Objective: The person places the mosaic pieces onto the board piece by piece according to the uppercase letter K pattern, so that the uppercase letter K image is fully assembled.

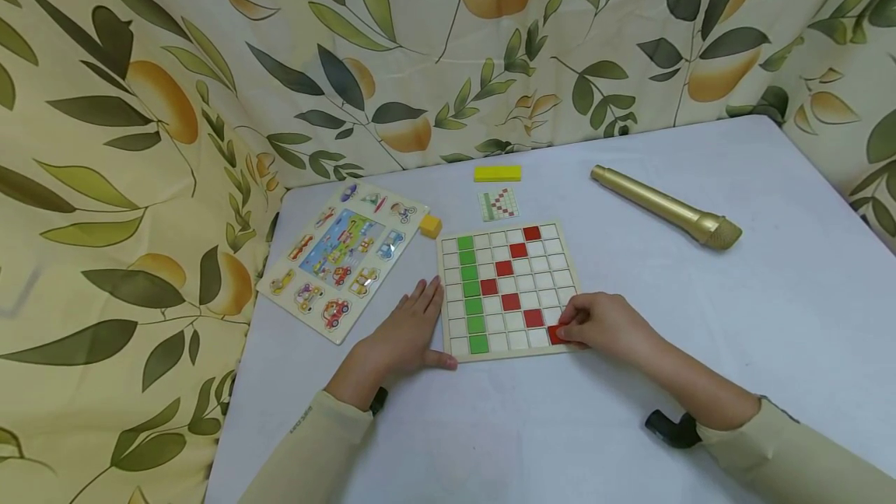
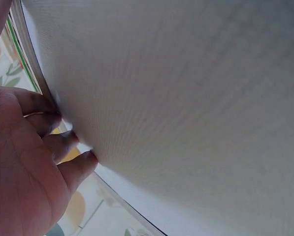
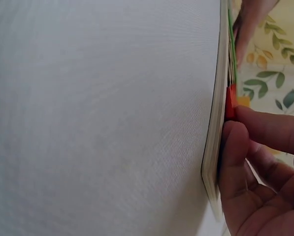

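Your right hand (image 1: 605,325) pinches a red tile (image 1: 556,334) at the near right corner of the grid board (image 1: 509,288), which lies in the middle of the tabletop (image 1: 700,317). Your left hand (image 1: 406,329) lies open and flat, fingers straight, against the board's left edge. Keep that hand braced so the board does not slide. Lower the tile square to its cell and press it level, since in the right wrist view it stands proud of the surface. It appears to extend the red diagonal beside the green column (image 1: 472,290); check this against the pattern card (image 1: 498,204), whose small print is too fine to make out. No brand or writing can be read on any item.
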{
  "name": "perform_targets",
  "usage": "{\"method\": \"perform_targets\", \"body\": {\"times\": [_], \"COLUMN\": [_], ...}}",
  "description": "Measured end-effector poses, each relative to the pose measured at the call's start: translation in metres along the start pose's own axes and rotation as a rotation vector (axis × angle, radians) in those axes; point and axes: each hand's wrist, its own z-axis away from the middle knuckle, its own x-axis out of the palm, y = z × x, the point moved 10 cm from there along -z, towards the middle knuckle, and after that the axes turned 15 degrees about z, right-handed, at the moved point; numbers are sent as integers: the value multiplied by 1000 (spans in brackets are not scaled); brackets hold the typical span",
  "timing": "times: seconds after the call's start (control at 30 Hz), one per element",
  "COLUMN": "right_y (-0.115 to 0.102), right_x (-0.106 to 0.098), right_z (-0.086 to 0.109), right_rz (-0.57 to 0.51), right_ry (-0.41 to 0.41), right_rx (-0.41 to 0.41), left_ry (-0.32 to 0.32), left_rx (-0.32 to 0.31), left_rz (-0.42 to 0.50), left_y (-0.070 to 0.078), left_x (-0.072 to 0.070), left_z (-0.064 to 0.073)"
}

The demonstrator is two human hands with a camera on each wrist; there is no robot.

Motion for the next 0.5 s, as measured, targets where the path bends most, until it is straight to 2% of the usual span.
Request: {"method": "perform_targets", "body": {"times": [0.2, 0.37, 0.43, 0.5], "right_y": [-7, -6, -5, -6], "right_x": [-1, -1, -5, -17], "right_z": [3, 3, 1, -5], "right_rz": [80, 88, 93, 114], "right_ry": [57, 40, 29, 52], "right_rx": [-45, -36, -24, -20], "left_ry": [-2, -22, -36, -25], "left_rx": [-3, -3, -1, 7], "left_rz": [3, 15, 33, 50], "left_y": [0, 0, 0, 3], "left_x": [1, 4, 4, -3], "left_z": [0, 0, 0, -3]}}
